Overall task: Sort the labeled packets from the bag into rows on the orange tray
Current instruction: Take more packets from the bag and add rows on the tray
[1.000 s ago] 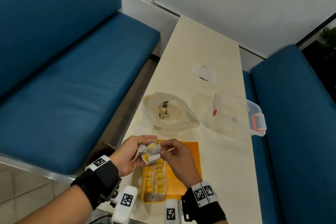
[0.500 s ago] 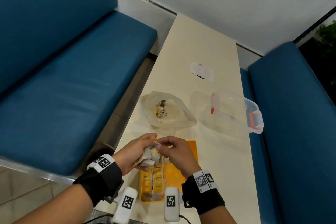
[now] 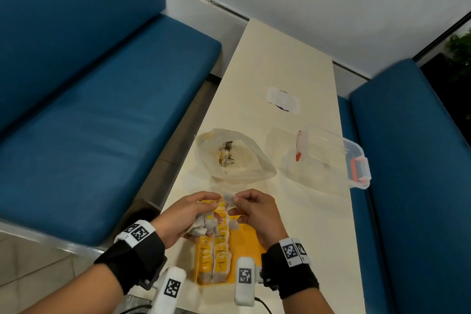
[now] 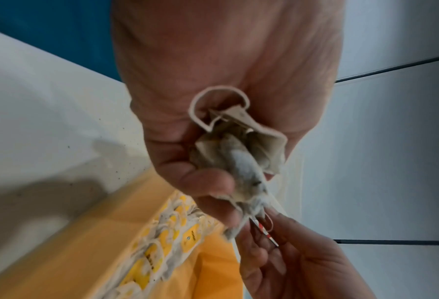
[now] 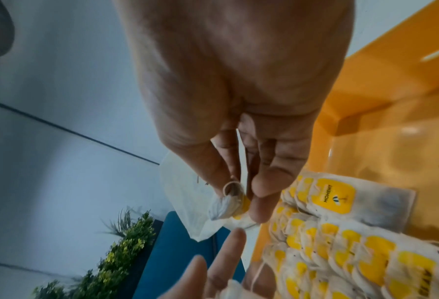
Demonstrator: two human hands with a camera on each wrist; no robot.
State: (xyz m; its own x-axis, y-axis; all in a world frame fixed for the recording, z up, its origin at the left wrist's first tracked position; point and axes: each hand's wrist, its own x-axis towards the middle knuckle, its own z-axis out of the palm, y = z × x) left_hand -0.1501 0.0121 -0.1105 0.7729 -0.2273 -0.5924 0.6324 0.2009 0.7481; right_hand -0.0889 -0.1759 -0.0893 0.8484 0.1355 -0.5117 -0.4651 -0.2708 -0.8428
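Over the far end of the orange tray [image 3: 251, 238], my left hand [image 3: 204, 208] grips a crumpled bundle of white packets [image 3: 202, 224] with yellow labels. In the left wrist view the bundle [image 4: 239, 153] sits in the curled fingers. My right hand [image 3: 233, 202] pinches one packet [image 3: 228, 197] at the top of that bundle. The right wrist view shows its thumb and finger on that yellow-labelled packet [image 5: 228, 204]. Two rows of labelled packets [image 3: 216, 252] lie along the tray's left side. The translucent bag [image 3: 234, 155] lies just beyond the tray with a little dark content inside.
A clear lidded container [image 3: 331, 158] with red clasps sits right of the bag near the table's right edge. A white paper patch [image 3: 283, 99] lies farther back. Blue benches flank the narrow cream table [image 3: 280, 58]. The tray's right half is bare orange.
Both hands have shifted a little toward the tray's far end. The right fingers have moved from the bundle's side to its top, pinching a single packet.
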